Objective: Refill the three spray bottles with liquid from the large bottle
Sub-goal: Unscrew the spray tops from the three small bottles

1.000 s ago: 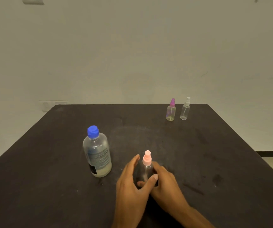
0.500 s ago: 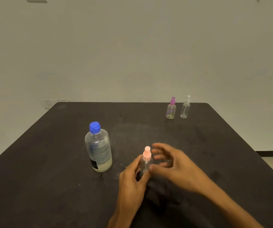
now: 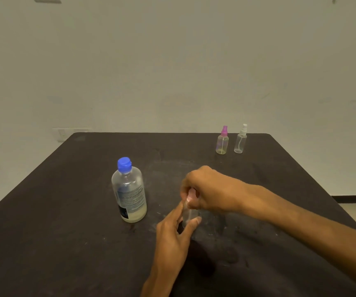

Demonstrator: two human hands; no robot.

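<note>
dark table (image 3: 65,243), pale wall (image 3: 172,61); wall socket plate (image 3: 62,133)

I see my left hand (image 3: 173,234) gripping a small clear spray bottle (image 3: 191,215) near the table's (image 3: 65,243) front edge, while my right hand (image 3: 207,189) closes over its pink cap (image 3: 192,195). The large bottle (image 3: 129,191) stands just left. Two more spray bottles (image 3: 222,140) stand by the far right corner.

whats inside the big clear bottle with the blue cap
The large clear plastic bottle with the blue cap holds a shallow layer of pale yellowish liquid at its bottom; above that it looks empty. Its label hides part of the interior.
</note>
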